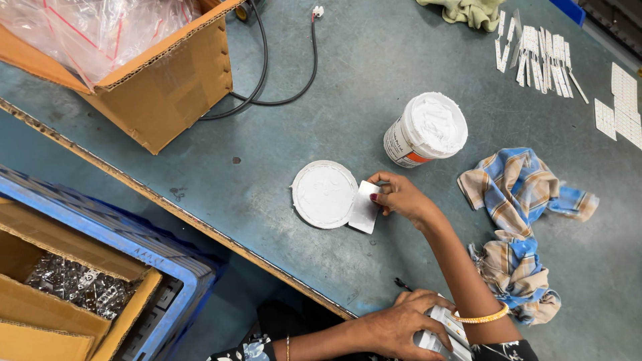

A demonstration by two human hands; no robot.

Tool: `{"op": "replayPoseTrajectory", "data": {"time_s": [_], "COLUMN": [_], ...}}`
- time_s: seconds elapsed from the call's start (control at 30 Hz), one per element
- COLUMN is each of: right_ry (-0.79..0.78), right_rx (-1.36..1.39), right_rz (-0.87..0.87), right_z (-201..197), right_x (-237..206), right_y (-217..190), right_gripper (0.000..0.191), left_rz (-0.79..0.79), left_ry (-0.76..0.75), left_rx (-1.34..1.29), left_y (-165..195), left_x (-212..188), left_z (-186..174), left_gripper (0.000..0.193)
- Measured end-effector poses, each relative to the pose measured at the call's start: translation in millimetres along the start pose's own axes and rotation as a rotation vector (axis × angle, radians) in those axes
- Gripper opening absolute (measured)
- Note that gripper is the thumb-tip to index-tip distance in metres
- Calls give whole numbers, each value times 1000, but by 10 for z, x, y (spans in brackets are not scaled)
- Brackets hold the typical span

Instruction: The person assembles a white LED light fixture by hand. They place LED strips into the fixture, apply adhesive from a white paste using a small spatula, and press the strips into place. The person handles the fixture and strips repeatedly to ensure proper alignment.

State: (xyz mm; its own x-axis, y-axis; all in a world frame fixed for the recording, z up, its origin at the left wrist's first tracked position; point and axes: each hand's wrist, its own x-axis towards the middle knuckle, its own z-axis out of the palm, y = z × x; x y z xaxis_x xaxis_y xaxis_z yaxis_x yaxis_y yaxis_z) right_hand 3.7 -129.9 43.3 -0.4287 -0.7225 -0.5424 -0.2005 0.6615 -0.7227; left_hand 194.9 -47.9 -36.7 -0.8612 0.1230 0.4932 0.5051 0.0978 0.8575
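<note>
The right hand [401, 198] pinches a small white rectangular card [365, 207] against the round white paste-smeared lid [324, 194] on the tabletop [281, 147]. Just beyond the lid stands an open white paste tub [425, 130] with an orange-banded label. Near the bottom edge, the left hand [400, 329] clasps a white boxy part [443, 332], partly hidden and cut off.

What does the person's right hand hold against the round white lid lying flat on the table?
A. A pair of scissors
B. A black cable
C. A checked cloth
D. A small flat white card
D. The right hand pinches a small flat white card whose edge meets the paste-smeared lid, while the checked cloth lies apart to the side and the black cable runs by the cardboard box.
</note>
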Motion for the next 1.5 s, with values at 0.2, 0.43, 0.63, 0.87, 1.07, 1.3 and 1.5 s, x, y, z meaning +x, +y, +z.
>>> {"op": "replayPoseTrajectory", "data": {"time_s": [0.2, 0.43, 0.63, 0.87, 1.07, 1.3, 1.5], "right_ry": [32, 48, 108, 145, 241, 312, 421], "right_rx": [-29, -30, -32, 177, 258, -160, -614], "right_rz": [19, -9, -42, -191, -377, -670, -810], "right_z": [1, -14, -127, -338, -444, 92, 553], "right_x": [-33, -95, -249, -663, -966, -730, -537], "right_y": [-28, -25, 82, 32, -87, -252, -504], "right_gripper": [23, 21, 22, 20, 20, 35, 35], "left_rz": [2, 14, 12, -5, -4, 27, 5], "left_ry": [2, 10, 18, -1, -1, 11, 24], "left_rx": [9, -5, 11, 32, 32, 61, 47], "left_y": [9, 18, 46, 80, 129, 189, 247], "left_x": [25, 21, 26, 46, 63, 71, 60], "left_z": [17, 12, 19, 8, -10, -31, -46], "left_gripper": [23, 22, 21, 20, 21, 23, 42]}}
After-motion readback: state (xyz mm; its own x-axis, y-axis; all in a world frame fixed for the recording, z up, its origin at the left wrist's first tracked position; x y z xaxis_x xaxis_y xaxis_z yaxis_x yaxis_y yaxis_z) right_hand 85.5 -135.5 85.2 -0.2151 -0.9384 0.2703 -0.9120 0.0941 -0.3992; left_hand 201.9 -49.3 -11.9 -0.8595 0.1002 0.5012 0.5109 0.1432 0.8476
